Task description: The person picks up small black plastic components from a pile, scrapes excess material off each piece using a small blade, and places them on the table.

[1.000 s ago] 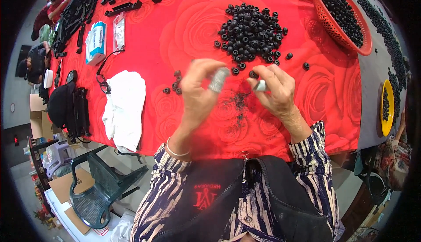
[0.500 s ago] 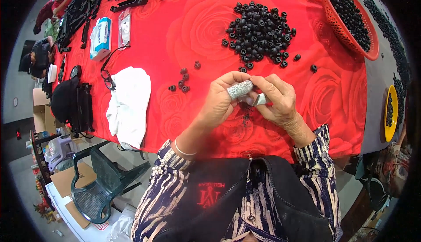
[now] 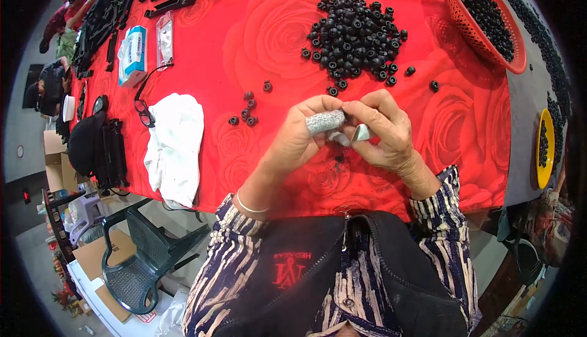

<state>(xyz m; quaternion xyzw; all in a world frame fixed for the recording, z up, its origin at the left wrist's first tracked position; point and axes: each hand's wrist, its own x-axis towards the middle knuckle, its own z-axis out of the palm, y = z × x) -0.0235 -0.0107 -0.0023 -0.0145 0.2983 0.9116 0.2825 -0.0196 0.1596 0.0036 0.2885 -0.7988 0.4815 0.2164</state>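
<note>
My left hand [image 3: 298,130] is closed in a pinch, one finger wrapped in a smudged grey-white covering [image 3: 325,122]. At its fingertips is a small black part [image 3: 346,117], mostly hidden by the fingers. My right hand [image 3: 386,134] meets it there, fingers bent and closed. A small flat pale piece [image 3: 362,133], blade-like in shape, sticks out between its thumb and fingers; its exact kind cannot be made out. Dark crumbs [image 3: 340,158] lie on the red cloth below. Beyond my hands is a heap of small round black parts [image 3: 354,37] with holes.
Several loose black parts [image 3: 249,108] lie left of my hands. A red basket [image 3: 518,62] and a yellow plate [image 3: 551,153] hold more. A white cloth [image 3: 174,153], glasses [image 3: 144,114], a tissue pack [image 3: 132,56] and a black cap [image 3: 88,144] are leftward. A green chair [image 3: 131,276] stands beside the table.
The whole view has shifted slightly. My hands stay together, and the wrapped finger lies a little flatter. The pale piece has turned slightly in my right hand.
</note>
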